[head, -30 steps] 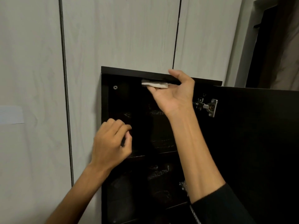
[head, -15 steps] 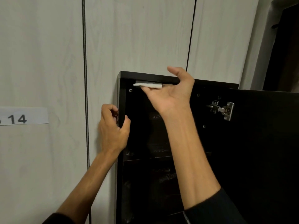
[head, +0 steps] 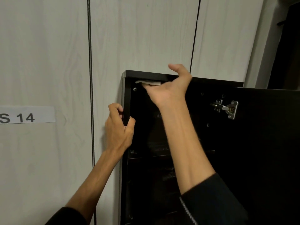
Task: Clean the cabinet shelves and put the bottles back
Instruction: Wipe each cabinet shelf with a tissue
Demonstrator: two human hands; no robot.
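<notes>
— What was being done at the dark cabinet (head: 186,159), seen from the head camera?

— A white cloth (head: 147,82) was held flat against the underside of the cabinet's top panel, near its left corner, by the right hand (head: 168,90). The fingers were laid straight beneath the cloth, palm up, while the thumb was raised clear above the panel's front edge.

— And the left hand (head: 119,125)?

— The cabinet's left side panel was gripped at its front edge, fingers curled round the outside and thumb set on the inner face.

— Were the bottles shown?

— Only faint dark shapes could be made out on the shelf (head: 162,154) inside; what they were could not be told.

— What else was caught in the frame?

— The door (head: 267,143) was swung open to the right, a metal hinge (head: 226,108) fixed near its top. A paper label (head: 27,114) reading "S 14" was stuck on the pale wood-grain wall (head: 138,38) to the left.
</notes>
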